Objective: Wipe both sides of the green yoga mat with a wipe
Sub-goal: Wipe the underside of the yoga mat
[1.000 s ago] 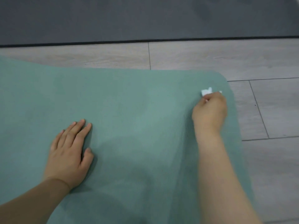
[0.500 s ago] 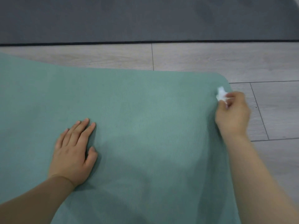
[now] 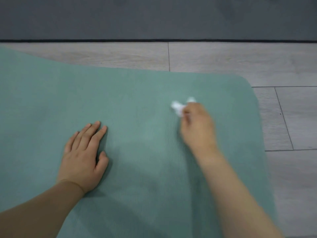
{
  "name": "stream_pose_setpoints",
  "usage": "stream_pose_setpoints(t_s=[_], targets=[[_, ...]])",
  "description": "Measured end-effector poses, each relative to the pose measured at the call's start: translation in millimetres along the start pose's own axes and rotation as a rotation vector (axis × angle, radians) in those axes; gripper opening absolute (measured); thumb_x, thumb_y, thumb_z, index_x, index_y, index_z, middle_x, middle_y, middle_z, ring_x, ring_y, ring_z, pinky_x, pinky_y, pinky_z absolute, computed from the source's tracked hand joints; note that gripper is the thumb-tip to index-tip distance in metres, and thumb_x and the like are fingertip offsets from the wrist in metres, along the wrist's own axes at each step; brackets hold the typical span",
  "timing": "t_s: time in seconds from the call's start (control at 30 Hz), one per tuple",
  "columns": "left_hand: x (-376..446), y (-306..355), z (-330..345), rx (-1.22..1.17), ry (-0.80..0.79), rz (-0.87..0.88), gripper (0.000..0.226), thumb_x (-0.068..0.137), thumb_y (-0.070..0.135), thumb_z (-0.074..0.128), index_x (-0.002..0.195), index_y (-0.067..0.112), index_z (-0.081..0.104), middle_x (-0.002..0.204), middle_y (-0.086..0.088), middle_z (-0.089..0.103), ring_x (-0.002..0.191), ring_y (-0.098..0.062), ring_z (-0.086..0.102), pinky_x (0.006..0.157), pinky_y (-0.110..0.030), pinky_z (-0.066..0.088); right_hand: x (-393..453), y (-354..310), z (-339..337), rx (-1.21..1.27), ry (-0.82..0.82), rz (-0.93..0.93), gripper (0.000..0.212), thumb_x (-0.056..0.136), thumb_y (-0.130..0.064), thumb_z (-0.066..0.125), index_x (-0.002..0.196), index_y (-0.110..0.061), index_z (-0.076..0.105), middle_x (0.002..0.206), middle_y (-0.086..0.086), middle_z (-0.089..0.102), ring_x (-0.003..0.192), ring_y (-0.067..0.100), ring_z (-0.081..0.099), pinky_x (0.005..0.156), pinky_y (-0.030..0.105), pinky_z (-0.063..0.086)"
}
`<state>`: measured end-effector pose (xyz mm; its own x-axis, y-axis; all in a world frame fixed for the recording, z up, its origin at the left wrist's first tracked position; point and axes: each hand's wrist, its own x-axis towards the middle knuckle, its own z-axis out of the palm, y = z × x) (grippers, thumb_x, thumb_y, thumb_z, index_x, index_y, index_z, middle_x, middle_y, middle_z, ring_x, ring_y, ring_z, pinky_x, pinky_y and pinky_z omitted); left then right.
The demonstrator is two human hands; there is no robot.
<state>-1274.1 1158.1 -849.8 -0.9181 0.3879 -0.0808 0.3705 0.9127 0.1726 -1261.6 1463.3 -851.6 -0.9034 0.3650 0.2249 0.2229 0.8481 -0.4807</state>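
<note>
While the green yoga mat (image 3: 137,103) lies spread flat across most of the view, its rounded far right corner showing against the floor, both bare forearms reach forward over it from the near edge. On the left, the forearm comes in low from the bottom corner and ends in the left hand (image 3: 84,157), which rests palm down on the mat with its fingers straight and close together, pointing up and slightly right, the thumb tucked in beside the palm and nothing held. On the right, the forearm rises steeply from the bottom edge to the right hand (image 3: 199,127), blurred with motion, knuckles up, its fingers curled down around a small crumpled white wipe (image 3: 177,108); the wipe sticks out past the fingertips on the far left side of the hand and sits on or just above the mat surface, inward of the right edge, though the blur makes contact hard to judge. A soft shadow falls on the mat between the two arms. Beyond and to the right of the mat runs a pale grey wood-look plank floor (image 3: 223,59) with thin dark seams, and past a black edge line a dark grey mat-like surface (image 3: 154,18) fills the top of the view.
</note>
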Motion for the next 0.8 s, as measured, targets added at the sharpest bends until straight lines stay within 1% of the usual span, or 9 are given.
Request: stream_pose_setpoints(t_s=[0.13, 0.2, 0.27, 0.33, 0.4, 0.47, 0.57, 0.7, 0.8], targets=[[1, 0, 0, -0.009, 0.010, 0.007, 0.067, 0.082, 0.032, 0.036, 0.145, 0.012, 0.045, 0.154, -0.008, 0.040, 0.143, -0.025, 0.032, 0.120, -0.042, 0.015, 4, 86, -64, -0.069, 0.271, 0.557, 0.015, 0.083, -0.015, 0.044, 0.086, -0.008, 0.057, 0.093, 0.019, 0.061, 0.086, 0.037, 0.056, 0.069, 0.034, 0.036], [0, 0, 0, -0.011, 0.008, 0.006, 0.067, 0.082, 0.033, 0.036, 0.146, 0.012, 0.045, 0.154, -0.007, 0.040, 0.144, -0.025, 0.032, 0.121, -0.042, 0.015, 0, 66, -45, -0.090, 0.326, 0.623, 0.013, 0.086, -0.009, 0.047, 0.089, -0.006, 0.059, 0.094, 0.020, 0.061, 0.088, 0.037, 0.057, 0.074, 0.036, 0.037], [0, 0, 1, -0.007, 0.012, 0.007, 0.067, 0.082, 0.033, 0.036, 0.146, 0.012, 0.045, 0.154, -0.007, 0.040, 0.144, -0.025, 0.031, 0.121, -0.039, 0.012, -7, 12, -3, -0.015, 0.285, 0.405, 0.017, 0.088, -0.009, 0.050, 0.095, -0.007, 0.065, 0.097, 0.018, 0.065, 0.091, 0.035, 0.061, 0.083, 0.035, 0.041], [0, -1, 1, -0.003, 0.013, 0.007, 0.067, 0.082, 0.033, 0.036, 0.145, 0.012, 0.045, 0.154, -0.008, 0.040, 0.144, -0.025, 0.032, 0.121, -0.036, 0.009, -28, -56, 39, 0.115, 0.073, 0.067, 0.024, 0.088, -0.008, 0.049, 0.104, -0.010, 0.067, 0.107, 0.015, 0.066, 0.099, 0.032, 0.062, 0.088, 0.034, 0.046], [1, -1, 1, -0.014, 0.018, 0.014, 0.066, 0.082, 0.034, 0.036, 0.144, 0.012, 0.046, 0.154, -0.007, 0.040, 0.143, -0.025, 0.032, 0.121, -0.037, 0.011, -49, -111, 53, 0.199, -0.167, -0.282, 0.024, 0.082, -0.007, 0.047, 0.097, -0.008, 0.065, 0.101, 0.016, 0.065, 0.090, 0.033, 0.063, 0.076, 0.038, 0.052], [1, -1, 1, -0.015, 0.023, 0.012, 0.066, 0.082, 0.033, 0.036, 0.144, 0.012, 0.046, 0.154, -0.007, 0.041, 0.143, -0.025, 0.032, 0.120, -0.039, 0.013, -51, -113, 45, 0.241, -0.303, -0.445, 0.013, 0.078, -0.003, 0.052, 0.086, -0.006, 0.061, 0.089, 0.016, 0.061, 0.077, 0.036, 0.061, 0.065, 0.042, 0.054], [0, -1, 2, -0.016, 0.028, 0.000, 0.068, 0.082, 0.033, 0.036, 0.146, 0.013, 0.045, 0.154, -0.007, 0.040, 0.143, -0.025, 0.032, 0.120, -0.043, 0.016, -26, -36, 13, 0.123, -0.201, -0.211, 0.022, 0.084, -0.005, 0.055, 0.100, -0.013, 0.068, 0.110, 0.017, 0.065, 0.101, 0.034, 0.060, 0.088, 0.035, 0.047], [1, 0, 2, -0.021, 0.032, 0.003, 0.069, 0.081, 0.033, 0.036, 0.146, 0.013, 0.046, 0.153, -0.008, 0.042, 0.143, -0.027, 0.034, 0.120, -0.046, 0.019, -21, 90, -73, -0.058, 0.135, 0.381, 0.023, 0.084, -0.021, 0.044, 0.092, -0.007, 0.060, 0.094, 0.018, 0.062, 0.086, 0.034, 0.058, 0.071, 0.031, 0.036], [0, 0, 2, -0.018, 0.036, 0.001, 0.069, 0.081, 0.033, 0.036, 0.145, 0.012, 0.046, 0.153, -0.008, 0.042, 0.142, -0.027, 0.035, 0.120, -0.046, 0.019, -33, 87, -72, -0.090, 0.294, 0.667, 0.025, 0.081, -0.020, 0.041, 0.094, -0.007, 0.059, 0.095, 0.019, 0.062, 0.089, 0.036, 0.057, 0.074, 0.033, 0.038]])
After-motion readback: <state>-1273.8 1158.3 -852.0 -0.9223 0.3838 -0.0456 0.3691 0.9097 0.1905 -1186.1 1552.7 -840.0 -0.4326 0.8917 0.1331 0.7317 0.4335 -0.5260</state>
